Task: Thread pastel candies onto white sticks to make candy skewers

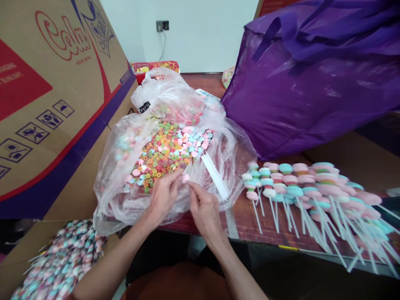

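Note:
A small pink marshmallow [186, 178] is pinched in the fingertips of my left hand [163, 195]. Close against its right side, my right hand [204, 210] has thumb and finger pressed together; whatever they grip is too small to make out. Both hands are over the near edge of an opened clear plastic bag [112, 200]. Inside it lie many ring-shaped gummies [162, 156] in orange, green and red, with pink, blue and white marshmallows [190, 139] beside them. A bundle of white sticks [215, 177] rests on the bag's right side.
Marshmallow skewers [312, 187] are piled on the table's right side, sticks toward me. Behind them stands a big purple bag [306, 83]. A cardboard box [71, 104] rises at left, above many more marshmallow skewers [62, 262]. A red basket [140, 75] sits at the back.

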Tool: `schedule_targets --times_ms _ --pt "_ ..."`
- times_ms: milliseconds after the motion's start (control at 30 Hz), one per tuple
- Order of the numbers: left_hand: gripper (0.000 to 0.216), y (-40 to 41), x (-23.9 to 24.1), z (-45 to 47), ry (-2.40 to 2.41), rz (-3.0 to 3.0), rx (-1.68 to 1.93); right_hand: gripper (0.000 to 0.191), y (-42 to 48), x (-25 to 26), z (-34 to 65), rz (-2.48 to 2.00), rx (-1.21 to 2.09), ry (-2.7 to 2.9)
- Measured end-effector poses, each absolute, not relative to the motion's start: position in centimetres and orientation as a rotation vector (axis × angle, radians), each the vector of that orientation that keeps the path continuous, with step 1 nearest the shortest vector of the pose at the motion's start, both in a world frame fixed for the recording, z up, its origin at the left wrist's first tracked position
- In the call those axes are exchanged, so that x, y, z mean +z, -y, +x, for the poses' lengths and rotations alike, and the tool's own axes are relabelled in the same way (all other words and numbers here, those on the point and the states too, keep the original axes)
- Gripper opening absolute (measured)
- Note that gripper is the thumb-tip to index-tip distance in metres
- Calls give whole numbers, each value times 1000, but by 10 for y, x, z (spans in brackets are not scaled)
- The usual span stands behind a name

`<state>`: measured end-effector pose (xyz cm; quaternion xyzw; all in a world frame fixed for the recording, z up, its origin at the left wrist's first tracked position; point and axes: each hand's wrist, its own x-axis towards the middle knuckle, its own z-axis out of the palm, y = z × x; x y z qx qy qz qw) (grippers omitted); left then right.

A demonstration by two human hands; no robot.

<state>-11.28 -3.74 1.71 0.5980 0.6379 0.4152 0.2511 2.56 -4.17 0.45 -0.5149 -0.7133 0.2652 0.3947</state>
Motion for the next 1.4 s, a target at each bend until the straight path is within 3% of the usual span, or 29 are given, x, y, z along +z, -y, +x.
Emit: schedule_targets --times_ms 267,367,533,700,1067,1400 --pt "22 -29 16 -120 -2035 2170 497 36 35 -2 44 -1406 661 1766" --pt "19 -30 13 -122 -1951 2001 759 36 35 -2 43 -1406 679 1767" --pt "11 -21 11 -131 -1411 1204 1219 32 36 3 39 -1312 709 1712" --pt "33 -12 13 -132 -1101 752 1295 31 36 8 31 -1220 678 1721" --pt "31 -3 19 -132 -1059 666 1320 31 35 10 30 -1248 570 1821" --pt "47 5 19 -142 -1127 694 1231 30 36 9 34 -1253 578 1917"
